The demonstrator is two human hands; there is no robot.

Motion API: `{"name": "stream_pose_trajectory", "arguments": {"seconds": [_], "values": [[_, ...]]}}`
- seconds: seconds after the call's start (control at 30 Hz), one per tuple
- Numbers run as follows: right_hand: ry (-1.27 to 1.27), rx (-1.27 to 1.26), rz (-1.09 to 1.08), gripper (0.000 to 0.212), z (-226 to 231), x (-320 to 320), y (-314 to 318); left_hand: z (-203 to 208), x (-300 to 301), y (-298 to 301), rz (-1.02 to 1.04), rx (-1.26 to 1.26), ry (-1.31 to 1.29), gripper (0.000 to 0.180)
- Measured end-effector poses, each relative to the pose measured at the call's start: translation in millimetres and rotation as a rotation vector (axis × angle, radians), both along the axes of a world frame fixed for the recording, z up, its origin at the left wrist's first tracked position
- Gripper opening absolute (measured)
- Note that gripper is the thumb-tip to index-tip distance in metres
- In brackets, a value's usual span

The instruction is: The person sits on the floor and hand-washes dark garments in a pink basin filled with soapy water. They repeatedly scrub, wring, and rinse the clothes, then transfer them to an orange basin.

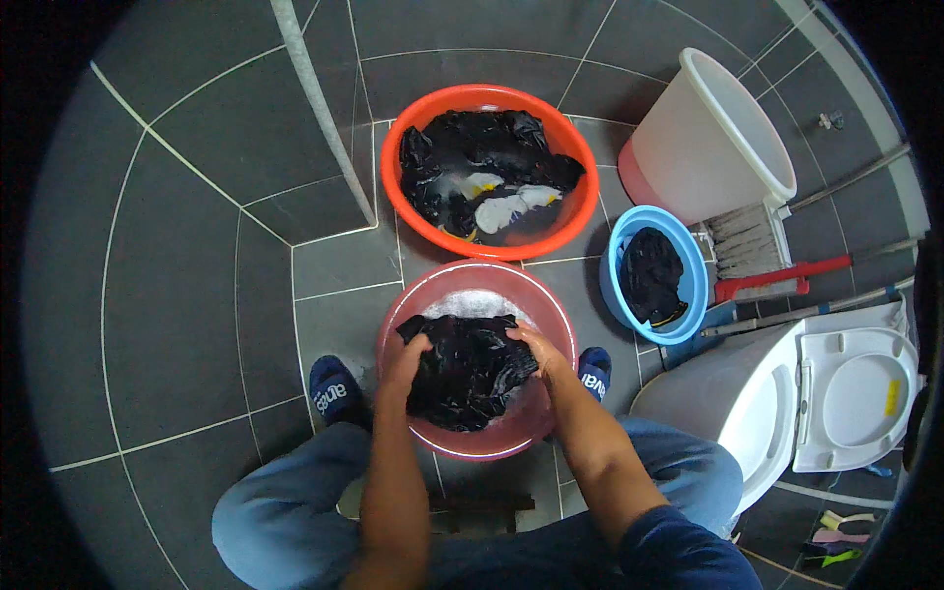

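A wet black garment (467, 369) lies bunched up in a pink basin (536, 429) between my feet, with whitish suds behind it. My left hand (406, 360) grips the garment's left edge, fingers curled into the cloth. On the opposite side, my right hand (537, 348) is closed on its right edge. Part of the fingers of both hands is hidden by the fabric. Just beyond stands an orange-red basin (587, 211) with water, more dark cloth (477, 138) and a white piece with yellow patches (516, 205).
To the right, a light blue basin (612, 270) holds black cloth (651, 275). Behind it stands a tall white-and-pink bucket (703, 147). A broom (747, 241), a red handle (787, 278) and a white toilet (737, 393) line the right side. A grey pole (324, 108) rises at left.
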State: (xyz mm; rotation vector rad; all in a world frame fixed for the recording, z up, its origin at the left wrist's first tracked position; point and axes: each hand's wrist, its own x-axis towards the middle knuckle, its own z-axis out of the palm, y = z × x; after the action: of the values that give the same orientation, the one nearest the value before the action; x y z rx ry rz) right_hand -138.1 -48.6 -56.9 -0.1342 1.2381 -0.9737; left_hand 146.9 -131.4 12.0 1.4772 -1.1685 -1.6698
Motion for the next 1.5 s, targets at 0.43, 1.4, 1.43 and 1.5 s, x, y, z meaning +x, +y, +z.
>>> {"name": "stream_pose_trajectory", "arguments": {"seconds": [0.43,1.4,1.43,1.5], "values": [[1.532,-0.238,0.37,0.069,-5,49,21,-71,-109,25,-0.756,-0.33,-1.106,0.061],[1.195,-0.554,-0.433,0.014,83,42,-10,18,-151,130,0.578,0.627,0.854,0.081],[1.172,-0.494,-0.357,0.016,96,50,-1,30,-145,128,0.566,0.766,1.022,0.086],[1.105,-0.377,-0.19,0.022,141,82,15,6,-125,120,0.486,0.799,1.169,0.088]]}}
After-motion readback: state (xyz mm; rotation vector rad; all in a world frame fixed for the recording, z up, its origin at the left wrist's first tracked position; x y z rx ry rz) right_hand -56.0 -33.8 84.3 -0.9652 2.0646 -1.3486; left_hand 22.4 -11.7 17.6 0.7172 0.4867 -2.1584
